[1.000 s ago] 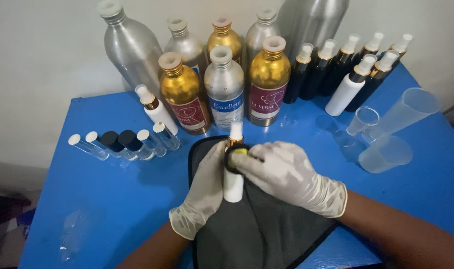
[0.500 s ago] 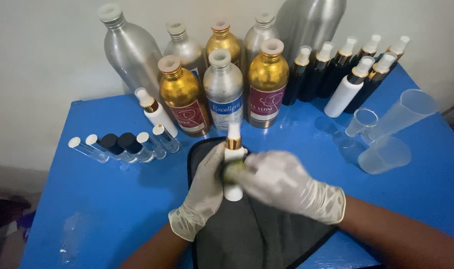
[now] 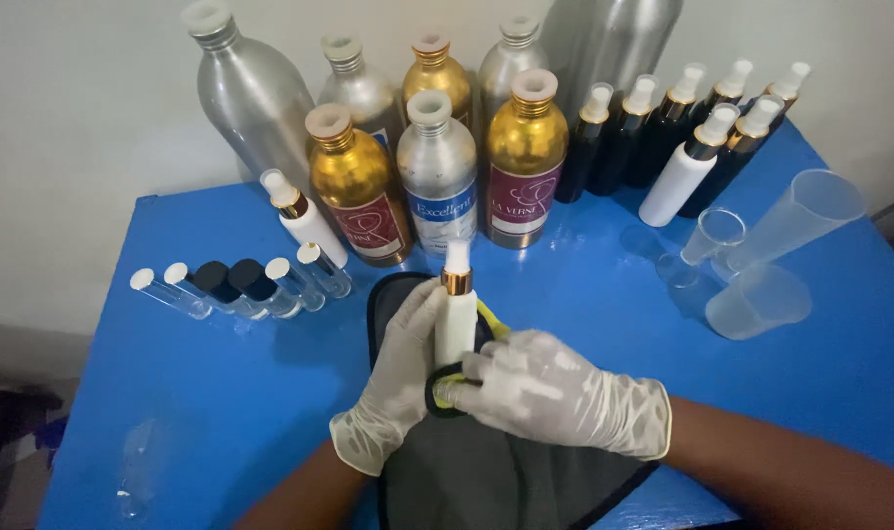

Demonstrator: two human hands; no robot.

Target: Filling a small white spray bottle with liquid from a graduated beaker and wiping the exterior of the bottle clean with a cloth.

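**White spray bottle held upright over the dark cloth**

Largest first: at the far edge of your blue table (image 3: 221,393) stand the tall silver aluminium bottles (image 3: 253,93), capped in pale plastic, with one still bigger silver flask (image 3: 609,39) far right of centre. In front of them sit two gold metal bottles (image 3: 356,186), each with a dark red label on its belly, and between them a silver bottle with a blue label (image 3: 439,172). What any of these hold cannot be seen.

Far right is a cluster of slim black spray bottles (image 3: 623,132) with gold collars and white nozzles, one white one among them. Nearer, on the right, clear plastic measuring cups (image 3: 761,299) lie and stand; they look empty. On the left, a row of small clear glass vials (image 3: 231,287) lies on its side, some with white caps, some black.

Your left hand (image 3: 398,388), in a pale latex glove, is wrapped around the slim white spray bottle with a gold collar (image 3: 456,314), keeping it upright near the centre, above the dark grey cloth (image 3: 486,471). Your right hand (image 3: 545,393), gloved too, is curled closed around a yellow-and-black rag (image 3: 457,381) pressed against the bottle's lower part.
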